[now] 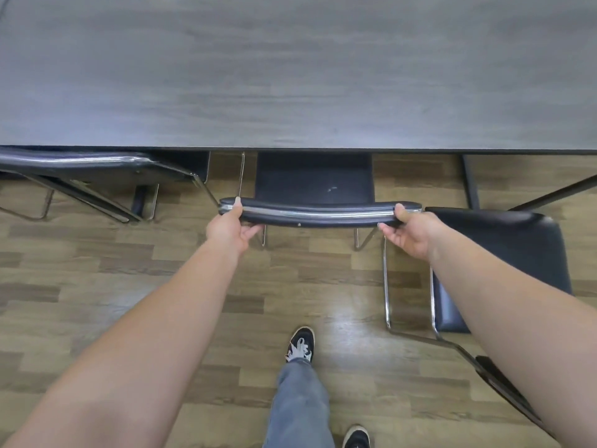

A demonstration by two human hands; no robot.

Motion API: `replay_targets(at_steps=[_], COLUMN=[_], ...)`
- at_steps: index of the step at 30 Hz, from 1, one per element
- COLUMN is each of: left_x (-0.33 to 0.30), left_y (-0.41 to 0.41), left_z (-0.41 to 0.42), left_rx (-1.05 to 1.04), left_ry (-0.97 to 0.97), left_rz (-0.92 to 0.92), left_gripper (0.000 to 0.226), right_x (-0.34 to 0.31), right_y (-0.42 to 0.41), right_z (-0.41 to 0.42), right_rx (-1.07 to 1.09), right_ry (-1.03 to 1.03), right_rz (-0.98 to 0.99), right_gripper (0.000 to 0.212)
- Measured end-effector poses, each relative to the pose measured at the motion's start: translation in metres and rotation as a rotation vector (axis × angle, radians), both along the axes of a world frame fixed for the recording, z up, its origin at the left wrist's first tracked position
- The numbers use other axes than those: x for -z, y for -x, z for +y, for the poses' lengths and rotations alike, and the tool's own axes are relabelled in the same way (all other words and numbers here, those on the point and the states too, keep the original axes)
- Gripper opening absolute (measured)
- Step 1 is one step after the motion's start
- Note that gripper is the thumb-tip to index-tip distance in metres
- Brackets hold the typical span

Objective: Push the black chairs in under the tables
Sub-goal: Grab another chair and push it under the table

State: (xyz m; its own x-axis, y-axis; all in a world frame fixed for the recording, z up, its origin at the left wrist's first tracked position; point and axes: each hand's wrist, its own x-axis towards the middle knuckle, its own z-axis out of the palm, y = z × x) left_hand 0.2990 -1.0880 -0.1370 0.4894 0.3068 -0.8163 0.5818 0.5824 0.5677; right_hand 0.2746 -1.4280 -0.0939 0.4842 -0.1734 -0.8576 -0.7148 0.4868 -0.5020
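Both hands are on it: the left hand is wrapped over the left end of the chair back, thumb on top and fingers curled beneath, and the right hand is clamped on the right end the same way, arms stretched out ahead. Between the hands runs the padded top rail with its chrome strip; just beyond them the black seat is partly tucked beneath the grey table, its far part hidden by the table edge. To do this well, I'd say push evenly with both hands, straight ahead and level, so the chair doesn't twist, and stop before the back meets the table edge. Out past the left hand another chair sits close in against the table. Beside the right hand a third chair stands clear of the table, turned at an angle, likely next.
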Motion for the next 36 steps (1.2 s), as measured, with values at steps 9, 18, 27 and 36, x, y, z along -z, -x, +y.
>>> replay_targets(at_steps=[9, 18, 27, 36], left_x=[0.003, 0.002, 0.000, -0.030], left_y=[-0.081, -0.121, -0.099, -0.027], left_z=[0.010, 0.006, -0.005, -0.100], left_rx=[-0.012, -0.055, -0.048, 0.346], left_ry=[-0.012, -0.005, 0.006, 0.096], left_rz=[-0.008, -0.022, -0.025, 0.066], left_gripper=[0.053, 0.056, 0.075, 0.057], right_x=[0.003, 0.003, 0.001, -0.015], right_y=[-0.072, -0.116, -0.102, -0.034], right_z=[0.009, 0.008, 0.007, -0.062], right_rx=[0.014, 0.001, -0.030, -0.066], right_ry=[0.010, 0.015, 0.036, 0.084], right_rz=[-0.037, -0.068, -0.052, -0.027], right_gripper=[0.032, 0.044, 0.045, 0.062])
